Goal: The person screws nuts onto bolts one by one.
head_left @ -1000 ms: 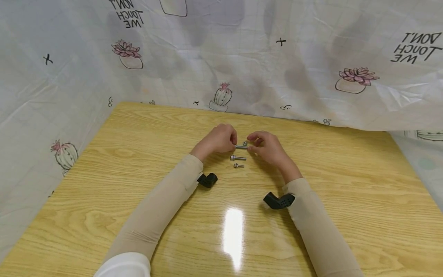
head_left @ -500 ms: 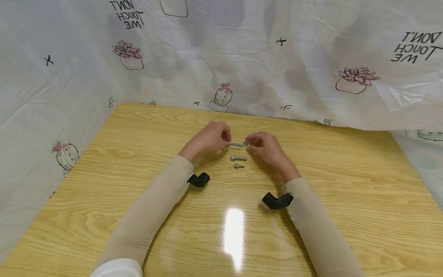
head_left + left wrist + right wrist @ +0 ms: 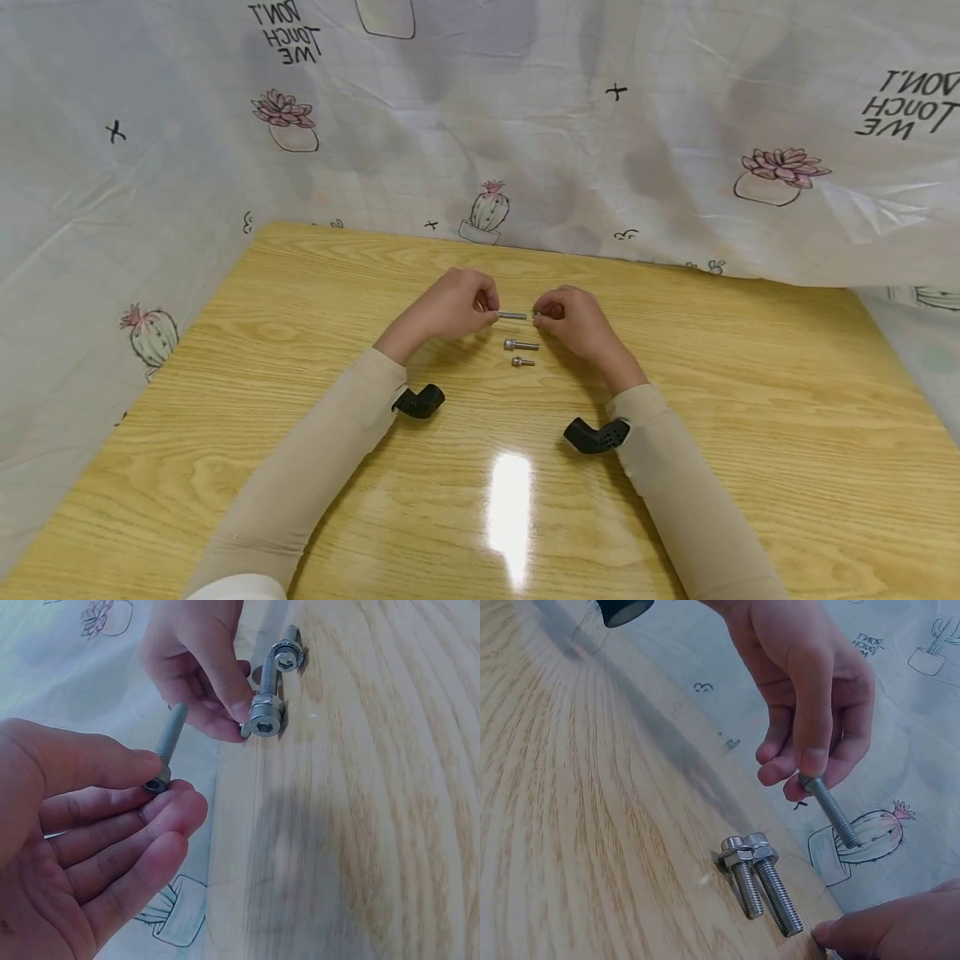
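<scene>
My left hand (image 3: 456, 305) pinches a silver socket-head bolt (image 3: 171, 736) by its head between thumb and fingers. Its threaded shank points toward the right hand. Opposite, the right hand (image 3: 576, 320) pinches a small nut (image 3: 245, 730) at its fingertips, mostly hidden by them. A short gap separates nut and bolt tip. On the table just in front of the hands lie two more bolts, a longer bolt (image 3: 521, 345) and a shorter bolt (image 3: 522, 362). Each has a nut threaded up near its head, as the right wrist view shows.
The wood-grain table (image 3: 360, 467) runs back to a white printed curtain (image 3: 555, 125), which also hangs on the left. Black wrist mounts (image 3: 596, 436) stick out from both sleeves. A bright light reflection lies on the tabletop in front.
The left hand has drawn back to the left with the bolt, away from the right fingers. The nut, earlier standing by the right fingertips, is now pinched between them.
</scene>
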A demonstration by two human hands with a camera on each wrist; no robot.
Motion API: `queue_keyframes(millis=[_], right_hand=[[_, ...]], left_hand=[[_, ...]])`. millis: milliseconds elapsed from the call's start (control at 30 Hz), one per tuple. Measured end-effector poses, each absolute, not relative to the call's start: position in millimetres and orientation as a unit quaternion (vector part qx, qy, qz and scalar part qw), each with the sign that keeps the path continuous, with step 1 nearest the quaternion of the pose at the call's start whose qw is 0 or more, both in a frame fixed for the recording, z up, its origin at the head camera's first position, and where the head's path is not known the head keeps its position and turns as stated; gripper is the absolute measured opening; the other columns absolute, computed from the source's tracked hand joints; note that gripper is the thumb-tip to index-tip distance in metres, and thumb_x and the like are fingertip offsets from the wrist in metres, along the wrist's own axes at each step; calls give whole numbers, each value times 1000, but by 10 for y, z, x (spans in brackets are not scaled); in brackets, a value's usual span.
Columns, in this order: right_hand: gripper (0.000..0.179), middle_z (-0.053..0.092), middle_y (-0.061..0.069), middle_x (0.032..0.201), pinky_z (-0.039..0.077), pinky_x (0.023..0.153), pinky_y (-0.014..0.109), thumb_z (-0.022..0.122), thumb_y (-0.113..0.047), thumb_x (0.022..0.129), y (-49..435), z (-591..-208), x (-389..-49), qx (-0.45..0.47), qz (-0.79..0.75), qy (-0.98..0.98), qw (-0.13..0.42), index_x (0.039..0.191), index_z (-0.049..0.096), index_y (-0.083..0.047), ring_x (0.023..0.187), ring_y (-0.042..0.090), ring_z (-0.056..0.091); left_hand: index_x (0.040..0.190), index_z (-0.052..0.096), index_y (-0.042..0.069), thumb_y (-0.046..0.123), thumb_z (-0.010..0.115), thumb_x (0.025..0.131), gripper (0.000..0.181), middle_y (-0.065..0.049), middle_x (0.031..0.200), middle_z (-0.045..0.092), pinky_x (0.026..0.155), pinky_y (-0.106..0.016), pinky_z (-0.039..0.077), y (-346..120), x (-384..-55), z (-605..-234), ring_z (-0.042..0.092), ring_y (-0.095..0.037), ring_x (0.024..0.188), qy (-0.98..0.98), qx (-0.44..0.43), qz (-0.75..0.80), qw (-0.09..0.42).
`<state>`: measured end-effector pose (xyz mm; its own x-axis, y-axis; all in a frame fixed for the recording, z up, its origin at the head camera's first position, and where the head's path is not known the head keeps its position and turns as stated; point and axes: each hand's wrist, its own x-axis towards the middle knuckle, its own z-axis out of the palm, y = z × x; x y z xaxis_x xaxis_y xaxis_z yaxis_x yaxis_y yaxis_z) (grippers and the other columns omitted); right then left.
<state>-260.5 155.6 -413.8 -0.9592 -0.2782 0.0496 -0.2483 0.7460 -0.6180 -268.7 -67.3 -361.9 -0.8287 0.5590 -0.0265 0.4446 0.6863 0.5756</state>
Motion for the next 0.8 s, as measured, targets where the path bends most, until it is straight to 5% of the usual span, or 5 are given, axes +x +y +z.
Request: queue_keyframes(millis=[400, 800], right_hand=[[17, 66, 11, 96, 52, 78, 37, 67, -19, 90, 1527, -4077, -2552, -123, -300, 946, 17, 99, 70, -5, 85, 23, 60], [14, 65, 7, 86, 47, 67, 30, 67, -21, 92, 1563, -4071, -2532, -121, -371, 920, -12, 96, 68, -8, 77, 21, 56]], left_hand=[[89, 66, 10, 14, 66, 90, 5, -3, 89, 70, 77, -29, 54, -670, -2657, -3634, 65, -15, 82, 905, 287, 300, 92], [89, 65, 11, 14, 66, 91, 4, -3, 90, 69, 74, -30, 52, -660, -2656, -3662, 63, -16, 81, 906, 271, 316, 72]])
